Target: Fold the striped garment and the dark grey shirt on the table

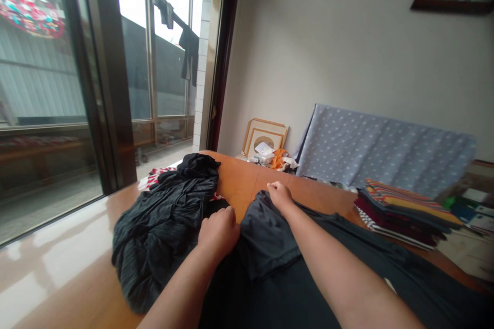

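Note:
A dark T-shirt (270,241) lies spread over the near right of the wooden table, with a short, wide sleeve toward the far side. My left hand (219,231) is closed on the cloth at the sleeve's left side. Farther off, my right hand (280,198) pinches the sleeve's upper edge. Its fingertips are partly hidden. A small pale patch (389,284) shows on the shirt beside my right forearm. Just left of my left hand is a crumpled heap of dark clothes (165,231), with red-and-white cloth (156,179) showing from under it.
A stack of folded clothes (405,213) stands at the table's right, striped cloth on top. Beyond the wooden table (235,175) are a draped blue dotted cloth (378,149), picture frames (266,131) and loose papers. Glass sliding doors (111,87) stand at left.

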`<action>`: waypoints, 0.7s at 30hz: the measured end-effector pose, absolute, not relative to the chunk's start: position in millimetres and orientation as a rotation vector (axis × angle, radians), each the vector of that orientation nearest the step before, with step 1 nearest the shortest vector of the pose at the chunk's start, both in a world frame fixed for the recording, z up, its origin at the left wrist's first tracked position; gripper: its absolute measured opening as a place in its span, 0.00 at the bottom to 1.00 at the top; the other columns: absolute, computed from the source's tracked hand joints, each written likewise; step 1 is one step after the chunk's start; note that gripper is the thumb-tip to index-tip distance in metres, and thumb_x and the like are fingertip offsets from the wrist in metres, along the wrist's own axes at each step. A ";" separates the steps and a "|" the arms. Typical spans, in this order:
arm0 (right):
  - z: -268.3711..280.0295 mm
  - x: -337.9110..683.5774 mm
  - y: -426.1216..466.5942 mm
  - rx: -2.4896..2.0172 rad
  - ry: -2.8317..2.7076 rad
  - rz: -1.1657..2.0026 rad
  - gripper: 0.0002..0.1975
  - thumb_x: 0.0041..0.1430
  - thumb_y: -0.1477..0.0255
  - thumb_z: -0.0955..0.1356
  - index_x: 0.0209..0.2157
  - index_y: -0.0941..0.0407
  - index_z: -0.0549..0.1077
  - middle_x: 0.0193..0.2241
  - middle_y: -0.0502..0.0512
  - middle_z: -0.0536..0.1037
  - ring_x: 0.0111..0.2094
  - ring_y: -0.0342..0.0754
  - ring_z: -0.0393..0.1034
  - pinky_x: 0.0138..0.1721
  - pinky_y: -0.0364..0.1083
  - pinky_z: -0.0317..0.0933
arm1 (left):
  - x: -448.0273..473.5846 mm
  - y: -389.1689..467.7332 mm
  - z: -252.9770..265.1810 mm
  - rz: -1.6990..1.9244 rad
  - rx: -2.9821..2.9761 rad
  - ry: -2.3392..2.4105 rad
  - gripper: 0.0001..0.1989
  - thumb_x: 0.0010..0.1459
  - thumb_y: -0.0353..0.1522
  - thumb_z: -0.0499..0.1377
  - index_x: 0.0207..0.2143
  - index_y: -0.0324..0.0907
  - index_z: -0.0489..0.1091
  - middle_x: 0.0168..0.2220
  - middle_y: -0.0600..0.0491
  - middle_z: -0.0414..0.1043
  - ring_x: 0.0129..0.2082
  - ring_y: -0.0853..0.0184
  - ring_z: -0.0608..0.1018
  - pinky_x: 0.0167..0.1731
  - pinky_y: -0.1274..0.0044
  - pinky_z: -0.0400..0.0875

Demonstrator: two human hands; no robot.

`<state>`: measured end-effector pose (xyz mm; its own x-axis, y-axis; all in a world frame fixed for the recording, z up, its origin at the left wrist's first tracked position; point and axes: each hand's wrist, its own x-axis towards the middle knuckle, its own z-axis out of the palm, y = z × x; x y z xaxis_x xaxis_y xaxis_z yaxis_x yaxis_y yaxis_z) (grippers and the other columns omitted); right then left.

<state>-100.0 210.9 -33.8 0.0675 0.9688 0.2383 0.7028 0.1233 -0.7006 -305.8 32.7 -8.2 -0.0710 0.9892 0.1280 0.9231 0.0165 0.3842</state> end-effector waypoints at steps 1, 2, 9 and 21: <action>-32.1 -102.5 208.3 -1.648 -1.722 0.448 0.18 0.60 0.54 0.64 0.32 0.54 0.74 0.33 0.56 0.79 0.39 0.51 0.73 0.41 0.46 0.63 | -305.7 33.4 -9.4 0.610 2.051 2.059 0.06 0.55 0.31 0.52 0.34 0.45 0.68 0.40 0.49 0.77 0.38 0.60 0.77 0.33 0.73 0.61; -30.8 -106.0 206.1 -1.659 -1.762 0.418 0.19 0.58 0.52 0.67 0.29 0.54 0.74 0.31 0.56 0.79 0.39 0.52 0.73 0.41 0.47 0.62 | -305.6 33.8 -10.9 0.649 2.094 1.994 0.06 0.54 0.30 0.53 0.33 0.46 0.69 0.39 0.50 0.77 0.38 0.62 0.77 0.32 0.74 0.61; -37.8 -122.1 209.6 -1.792 -1.908 0.300 0.08 0.54 0.63 0.71 0.26 0.52 0.74 0.31 0.52 0.80 0.36 0.49 0.73 0.35 0.43 0.58 | -307.2 27.5 -10.6 0.403 2.159 1.780 0.07 0.48 0.30 0.57 0.31 0.49 0.72 0.35 0.56 0.78 0.38 0.62 0.77 0.34 0.74 0.61; -44.5 -94.7 206.8 -1.777 -1.686 0.298 0.15 0.67 0.62 0.61 0.38 0.54 0.75 0.39 0.56 0.81 0.40 0.48 0.73 0.38 0.41 0.60 | -311.2 28.3 -0.8 0.404 2.041 1.960 0.08 0.58 0.34 0.52 0.35 0.48 0.72 0.41 0.52 0.80 0.43 0.58 0.79 0.40 0.71 0.65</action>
<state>-94.7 206.8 -44.5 0.1420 0.9519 0.2715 0.8010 0.0507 -0.5965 -311.2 28.3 -0.8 0.0392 0.9992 0.0062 0.9203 -0.0386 0.3894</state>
